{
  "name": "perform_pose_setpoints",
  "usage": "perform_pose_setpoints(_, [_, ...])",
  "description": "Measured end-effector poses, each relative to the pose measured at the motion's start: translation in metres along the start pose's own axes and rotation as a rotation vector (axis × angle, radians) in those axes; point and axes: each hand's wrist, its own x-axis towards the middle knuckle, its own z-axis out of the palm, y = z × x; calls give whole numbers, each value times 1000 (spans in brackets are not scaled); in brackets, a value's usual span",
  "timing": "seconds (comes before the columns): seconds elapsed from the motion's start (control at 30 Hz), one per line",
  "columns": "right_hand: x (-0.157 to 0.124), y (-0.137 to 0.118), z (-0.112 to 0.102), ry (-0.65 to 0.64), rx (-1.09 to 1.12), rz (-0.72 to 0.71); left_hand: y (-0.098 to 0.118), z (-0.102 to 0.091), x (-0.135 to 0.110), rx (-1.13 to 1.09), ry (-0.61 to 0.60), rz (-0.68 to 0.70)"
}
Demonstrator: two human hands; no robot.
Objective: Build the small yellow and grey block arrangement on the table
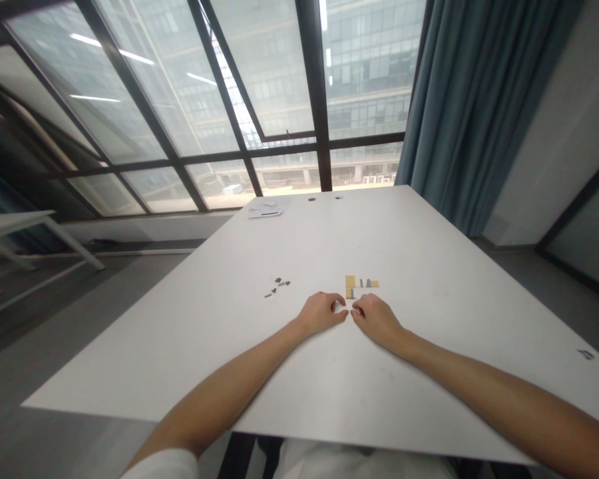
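Smooth, matte white tabletop (299,386) with straight edges and faint smudges. Beyond its far end, dark-framed glass window panes (369,73); to the right, a blue fabric curtain (434,126) in deep vertical folds. Near the far left edge of the tabletop, a few flat, pale sheets (264,211), apparently paper.

Near the middle, just beyond the fingertips, small yellow pieces (350,281), flat and straight-sided, the largest squarish. Beside and among them, narrow gray strips (368,283), all in a roughly L-shaped layout. Well apart to the left, a loose scatter of small dark pieces (278,280), irregular in outline, some thin and bar-like, at mixed angles. Too small for finer detail.

Left hand (323,313) and right hand (377,317) low at the near side of the yellow pieces, turned toward each other, fingertips almost meeting. Bare forearms slanting in from both lower sides, with a white sleeve (167,464) on the left. On each hand, fingers curled and thumb bent toward the index finger, tips close together, a slight gap visible. Cannot tell, at this size, of any piece pinched there.
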Motion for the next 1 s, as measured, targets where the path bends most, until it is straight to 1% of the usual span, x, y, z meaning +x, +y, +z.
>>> perform_pose_setpoints(0.2, [0, -1, -2, -6, -10, 3, -3, 1, 0, -14, -1, 8])
perform_pose_setpoints(0.33, [0, -3, -4, -3, -11, -6, -3, 1, -1, -72, 15, 23])
perform_pose_setpoints(0.4, [0, -3, -6, 12, -11, -5, -4, 0, -1, -103, 45, 25])
perform_pose_setpoints(0.53, [0, 1, -10, 79, -10, 22, -10, -3, 2, -105, 152, -11])
perform_pose_setpoints(0.6, [2, 5, -12, 131, 20, 42, -15, -3, 4, -86, 195, -50])
perform_pose_setpoints(0.67, [5, 13, -14, 191, 65, 51, -21, -2, 6, -61, 244, -56])
perform_pose_setpoints(0.73, [10, 22, -15, 247, 82, 61, -26, -1, 8, -29, 293, -17])
perform_pose_setpoints(0.8, [15, 33, -17, 272, 59, 84, -30, 0, 9, 6, 331, 33])
perform_pose_setpoints(0.87, [21, 43, -18, 288, 35, 101, -32, 1, 10, 38, 345, 64])
perform_pose_setpoints(1.0, [28, 61, -17, 312, -73, 191, -34, 3, 11, 75, 347, 84])
